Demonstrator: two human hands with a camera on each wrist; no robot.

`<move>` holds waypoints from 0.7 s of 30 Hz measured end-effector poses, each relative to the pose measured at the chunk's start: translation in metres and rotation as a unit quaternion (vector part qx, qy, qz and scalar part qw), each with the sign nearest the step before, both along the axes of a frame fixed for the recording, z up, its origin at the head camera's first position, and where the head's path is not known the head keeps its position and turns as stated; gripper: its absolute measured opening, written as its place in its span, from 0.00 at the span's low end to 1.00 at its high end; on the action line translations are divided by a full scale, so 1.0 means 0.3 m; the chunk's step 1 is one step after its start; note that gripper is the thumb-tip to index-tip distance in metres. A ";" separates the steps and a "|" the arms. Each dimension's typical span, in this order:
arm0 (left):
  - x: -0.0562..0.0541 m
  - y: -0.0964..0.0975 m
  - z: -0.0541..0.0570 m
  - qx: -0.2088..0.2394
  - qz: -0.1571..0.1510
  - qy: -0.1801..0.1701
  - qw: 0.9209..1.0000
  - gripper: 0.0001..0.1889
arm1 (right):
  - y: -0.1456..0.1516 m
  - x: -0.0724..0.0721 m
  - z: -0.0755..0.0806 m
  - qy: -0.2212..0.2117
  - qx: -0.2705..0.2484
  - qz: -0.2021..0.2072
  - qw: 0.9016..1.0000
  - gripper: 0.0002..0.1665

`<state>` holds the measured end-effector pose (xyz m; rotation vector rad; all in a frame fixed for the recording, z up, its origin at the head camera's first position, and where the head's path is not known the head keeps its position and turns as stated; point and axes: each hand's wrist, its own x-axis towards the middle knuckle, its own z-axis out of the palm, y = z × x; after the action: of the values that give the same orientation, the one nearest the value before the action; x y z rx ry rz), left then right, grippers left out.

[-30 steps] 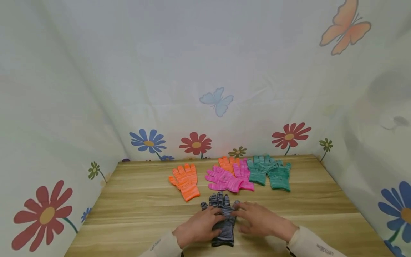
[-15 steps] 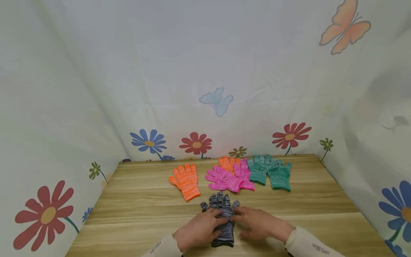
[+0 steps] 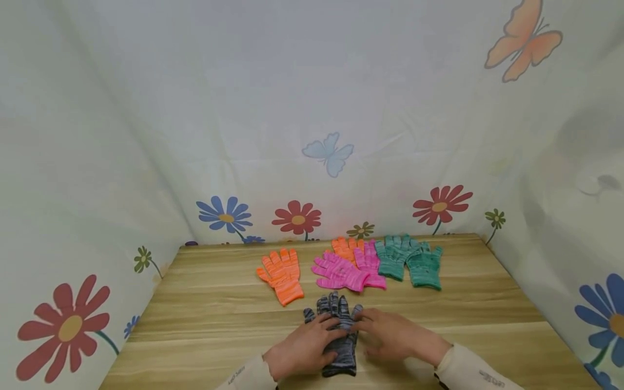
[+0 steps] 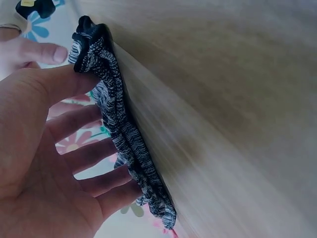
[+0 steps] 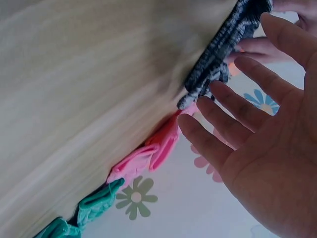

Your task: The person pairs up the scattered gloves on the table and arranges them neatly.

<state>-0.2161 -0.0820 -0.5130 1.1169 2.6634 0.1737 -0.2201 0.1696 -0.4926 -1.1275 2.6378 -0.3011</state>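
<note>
White backdrop (image 3: pixel 244 108), wooden tabletop (image 3: pixel 205 336), two hands at the dark glove (image 3: pixel 345 357)

From my remote seat, the backdrop fills most of the head view, printed with red and blue flowers (image 3: pixel 298 219). Below it spreads the wood-grained tabletop. There, the person's left hand (image 3: pixel 304 342) lies over the left side of the dark glove, fingers extended and loosely spread. The right hand (image 3: pixel 396 333) is at the opposite edge, fingers straight and parted; whether its fingertips touch, I can't tell. Against half a second ago, I see those fingertips slightly farther up the glove, while the left hand has hardly stirred.

At the far right, the green pair (image 3: pixel 424 269) overlaps itself, next to the pink pair (image 3: pixel 339 272); both stay put. The dark glove lies at centre front, nearest the person: grey-and-black flecked knit, fingers pointing away. Smaller in my view, one orange glove (image 3: pixel 283 275) lies alone to the left; another orange glove (image 3: pixel 345 246) is partly covered by pink. In my left wrist feed, the dark cuff (image 4: pixel 84 47) looks puckered.
</note>
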 end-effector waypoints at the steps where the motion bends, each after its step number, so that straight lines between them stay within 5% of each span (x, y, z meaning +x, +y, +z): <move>1: 0.001 0.000 0.002 0.001 -0.002 0.002 1.000 0.27 | 0.002 -0.001 0.004 0.001 -0.003 -0.002 1.000 0.31; 21: 0.020 0.006 0.000 -0.005 -0.002 0.073 0.997 0.22 | 0.034 0.006 0.070 0.039 -0.072 -0.035 0.996 0.36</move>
<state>-0.2102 -0.0800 -0.5131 1.1740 2.7854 0.0794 -0.2182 0.1797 -0.4717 -1.1122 2.7666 -0.4765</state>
